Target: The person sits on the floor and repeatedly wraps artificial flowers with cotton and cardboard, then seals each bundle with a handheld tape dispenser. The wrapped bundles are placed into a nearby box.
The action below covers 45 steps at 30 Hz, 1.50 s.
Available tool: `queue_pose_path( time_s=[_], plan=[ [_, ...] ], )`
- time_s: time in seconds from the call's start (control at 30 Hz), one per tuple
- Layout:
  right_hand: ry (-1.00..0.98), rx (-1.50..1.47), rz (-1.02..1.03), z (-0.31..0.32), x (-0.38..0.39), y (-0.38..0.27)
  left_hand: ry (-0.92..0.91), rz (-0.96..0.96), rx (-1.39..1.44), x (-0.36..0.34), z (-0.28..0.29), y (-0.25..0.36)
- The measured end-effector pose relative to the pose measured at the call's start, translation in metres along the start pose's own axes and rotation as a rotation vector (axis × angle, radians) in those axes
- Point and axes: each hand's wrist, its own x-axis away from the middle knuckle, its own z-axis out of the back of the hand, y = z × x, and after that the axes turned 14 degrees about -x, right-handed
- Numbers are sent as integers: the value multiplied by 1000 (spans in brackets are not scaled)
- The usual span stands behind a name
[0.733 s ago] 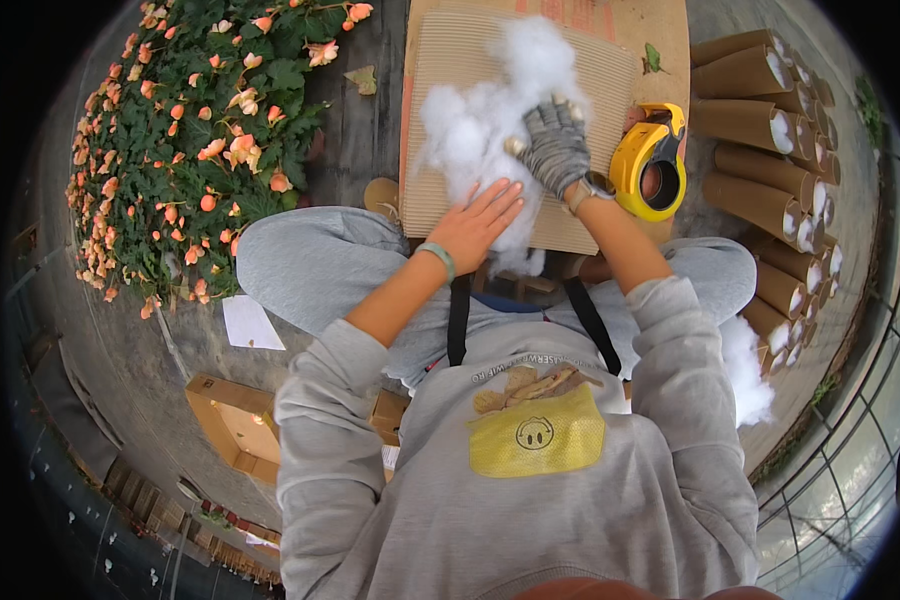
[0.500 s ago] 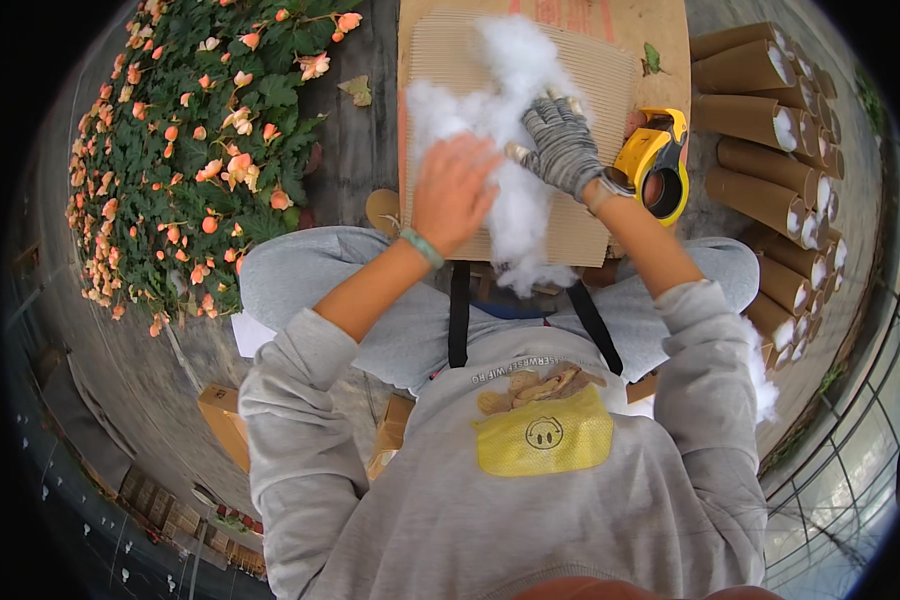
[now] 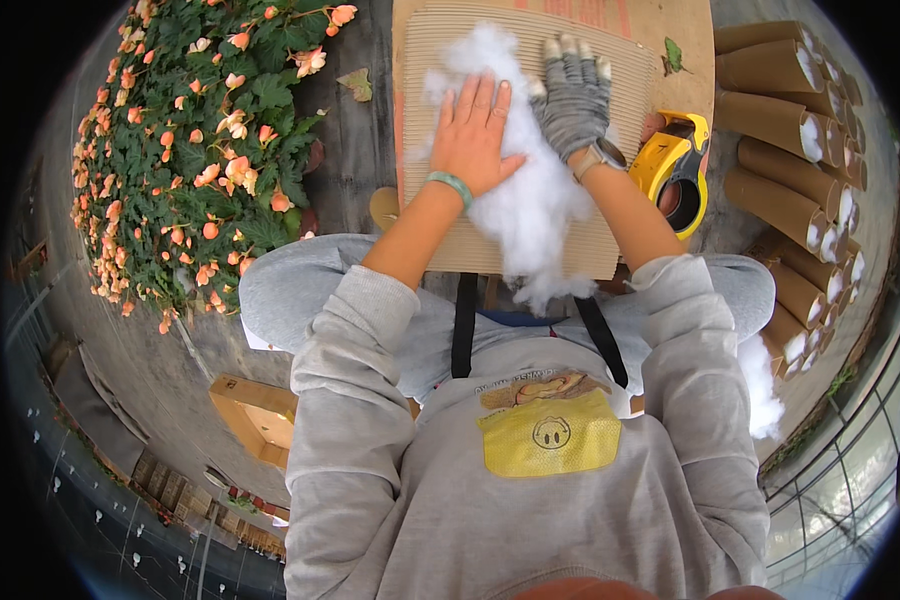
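Observation:
White fluffy stuffing (image 3: 535,215) lies in a long strip over a sheet of corrugated cardboard (image 3: 432,240), its lower end hanging past the near edge. My bare left hand (image 3: 473,140), with a green bangle at the wrist, rests flat on the stuffing, fingers stretched out and thumb apart. To its right lies my right hand (image 3: 572,100) in a grey striped glove with pale fingertips, spread flat along the right side of the stuffing and on the cardboard. A yellow tape dispenser (image 3: 673,170) stands just right of my right wrist.
Under the sheet is a brown cardboard box (image 3: 692,60) with a leaf (image 3: 674,56) on it. Stuffed brown cardboard tubes (image 3: 775,195) are stacked at the right. Peach-flowered plants (image 3: 210,150) fill the left. An open box (image 3: 255,415) sits lower left, more stuffing (image 3: 760,390) lower right.
My left hand has moved up and slightly right and now lies flat. My right hand has shifted a little right and up, its fingers straighter. The stuffing looks flatter and narrower at the top.

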Motion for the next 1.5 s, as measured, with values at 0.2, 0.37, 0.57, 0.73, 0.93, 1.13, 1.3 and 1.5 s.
queue_pose_path(
  time_s=[0.2,0.37,0.57,0.73,0.93,1.13,1.3,1.5],
  plan=[
    [-264,-159,490,3,-18,0,-372,-90,-245,-8,6,-2],
    [-10,168,251,-27,-37,12,-167,-102,-149,6,11,-3],
    [-169,100,-23,-5,-89,42,-141,-251,15,34,22,-19],
    [40,-1364,-616,95,-85,56,-327,-295,-15,25,38,-34],
    [-606,-163,-78,75,42,9,119,45,321,-14,36,3],
    [-482,-194,78,72,69,-17,-38,3,-234,-36,-15,17],
    [-66,-630,110,67,2,12,93,-185,29,-28,-23,9],
    [-356,-26,409,9,-7,9,418,26,142,-34,-20,-6]
  ],
)
